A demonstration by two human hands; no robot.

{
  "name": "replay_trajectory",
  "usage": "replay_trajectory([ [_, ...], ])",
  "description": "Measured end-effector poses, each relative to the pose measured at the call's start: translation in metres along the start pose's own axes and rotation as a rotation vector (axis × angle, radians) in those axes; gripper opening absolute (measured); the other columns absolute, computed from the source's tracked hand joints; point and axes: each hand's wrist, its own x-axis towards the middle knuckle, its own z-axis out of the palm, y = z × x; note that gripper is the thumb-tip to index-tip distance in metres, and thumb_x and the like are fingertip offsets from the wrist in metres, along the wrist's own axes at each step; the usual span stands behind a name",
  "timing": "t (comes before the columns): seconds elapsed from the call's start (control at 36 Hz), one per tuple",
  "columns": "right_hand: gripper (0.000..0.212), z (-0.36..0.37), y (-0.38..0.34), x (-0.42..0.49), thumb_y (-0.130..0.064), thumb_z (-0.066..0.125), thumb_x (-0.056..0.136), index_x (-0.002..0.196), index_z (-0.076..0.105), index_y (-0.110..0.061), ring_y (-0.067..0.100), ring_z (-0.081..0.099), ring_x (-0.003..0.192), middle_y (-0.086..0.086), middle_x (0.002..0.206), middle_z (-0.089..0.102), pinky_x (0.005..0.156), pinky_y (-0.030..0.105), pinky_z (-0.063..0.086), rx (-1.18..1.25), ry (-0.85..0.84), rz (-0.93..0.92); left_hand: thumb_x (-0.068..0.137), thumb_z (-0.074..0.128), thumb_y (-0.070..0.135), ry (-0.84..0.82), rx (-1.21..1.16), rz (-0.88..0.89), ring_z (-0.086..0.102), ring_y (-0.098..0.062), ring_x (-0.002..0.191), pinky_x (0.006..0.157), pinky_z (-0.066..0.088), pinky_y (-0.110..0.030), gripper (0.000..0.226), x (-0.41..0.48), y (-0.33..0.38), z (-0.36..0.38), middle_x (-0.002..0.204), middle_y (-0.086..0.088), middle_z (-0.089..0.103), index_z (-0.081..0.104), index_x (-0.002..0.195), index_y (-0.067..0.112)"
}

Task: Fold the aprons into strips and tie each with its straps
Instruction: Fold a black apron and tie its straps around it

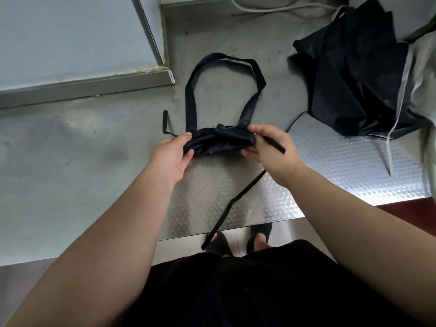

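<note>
On the metal table, near the middle of its front edge, lies a black folded apron, bunched into a short strip. The left hand grips the strip's left end, thumb on top. The right hand holds the right end, fingers curled round it, with a thin strap sticking out past the knuckles. A long strap trails from under that hand and hangs over the table's front edge. The neck loop lies flat toward the table's back. At the table's far right sits a pile of aprons, dark and crumpled. A white cable runs along the table's back edge.
</note>
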Motion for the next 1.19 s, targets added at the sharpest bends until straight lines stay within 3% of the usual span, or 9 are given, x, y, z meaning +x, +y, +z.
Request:
replay_trajectory([
  [0.11,0.036,-0.003,0.0,0.005,0.001,0.042,0.095,0.13,0.053,-0.003,0.025,0.058,0.111,0.011,0.124,0.056,0.1,0.027,0.045,-0.458,-0.047,-0.155,0.084,0.069,0.012,-0.01,-0.097,-0.081,0.06,-0.005,0.075,0.048,0.047,-0.011,0.005,0.0,0.004,-0.002,0.085,0.002,0.064,0.066,0.088,0.012],
  [0.25,0.047,-0.011,0.0,0.004,-0.014,0.064,0.086,0.132,0.054,-0.015,0.018,0.055,0.104,0.003,0.111,0.057,0.085,0.012,0.034,-0.809,0.0,-0.296,0.085,0.068,0.012,-0.048,-0.146,-0.144,0.06,-0.005,0.068,0.046,0.046,-0.01,0.002,-0.003,0.011,-0.004,0.079,0.001,0.064,0.067,0.084,0.011],
  [0.36,0.021,-0.013,-0.006,0.005,-0.032,0.068,0.085,0.098,0.066,-0.017,0.004,0.047,0.068,-0.011,0.072,0.049,0.059,0.002,0.034,-0.724,0.082,-0.289,0.089,0.062,0.009,-0.048,-0.292,-0.126,0.054,-0.003,0.042,0.04,0.044,-0.011,0.014,-0.006,0.018,-0.002,0.057,0.001,0.06,0.061,0.076,0.006],
  [0.44,0.016,-0.011,-0.007,0.004,-0.034,0.067,0.086,0.085,0.06,-0.019,0.01,0.056,0.071,-0.005,0.074,0.058,0.065,0.011,0.045,-0.564,0.073,-0.191,0.092,0.058,0.014,-0.02,-0.158,-0.049,0.043,0.0,0.038,0.034,0.032,-0.01,0.017,-0.009,0.019,0.004,0.058,0.007,0.055,0.058,0.075,0.014],
  [0.53,0.025,-0.008,-0.006,0.007,-0.038,0.066,0.086,0.094,0.066,-0.014,0.021,0.066,0.089,0.006,0.093,0.07,0.085,0.035,0.055,-0.389,0.08,-0.048,0.092,0.058,0.024,0.037,0.025,0.069,0.039,-0.008,0.055,0.044,0.031,-0.016,0.013,-0.013,0.014,0.009,0.073,0.004,0.053,0.062,0.081,0.019],
  [0.64,0.017,-0.007,-0.008,0.014,-0.03,0.066,0.087,0.09,0.068,-0.014,0.018,0.067,0.093,0.003,0.094,0.071,0.085,0.03,0.054,-0.237,0.064,0.087,0.095,0.047,0.044,0.034,0.261,0.274,0.054,-0.012,0.097,0.086,0.043,-0.025,0.033,-0.025,0.005,0.015,0.099,0.007,0.058,0.061,0.109,0.018],
  [0.81,0.02,-0.003,-0.011,0.016,-0.023,0.066,0.087,0.1,0.067,-0.007,0.023,0.068,0.094,0.009,0.099,0.071,0.088,0.04,0.055,-0.117,0.061,0.181,0.071,0.08,0.037,-0.082,0.511,0.42,0.064,-0.008,0.092,0.08,0.053,-0.027,0.043,-0.029,-0.009,0.01,0.099,0.009,0.066,0.056,0.102,0.021],
  [1.0,0.017,-0.003,-0.016,0.008,-0.013,0.062,0.09,0.106,0.066,-0.007,0.02,0.065,0.1,0.004,0.098,0.068,0.092,0.032,0.052,-0.181,-0.025,0.128,0.068,0.08,0.04,0.139,0.712,0.534,0.055,-0.016,0.08,0.06,0.039,-0.021,0.058,-0.031,-0.01,0.025,0.093,0.002,0.056,0.049,0.105,0.008],
  [1.19,0.004,0.002,-0.011,0.003,-0.015,0.064,0.089,0.086,0.067,-0.017,0.009,0.063,0.077,-0.006,0.078,0.066,0.07,0.015,0.052,-0.297,0.004,0.049,0.073,0.079,0.032,0.147,0.949,0.617,0.053,-0.023,0.091,0.067,0.039,-0.03,0.062,-0.033,-0.012,0.033,0.104,-0.006,0.052,0.041,0.112,0.004],
])
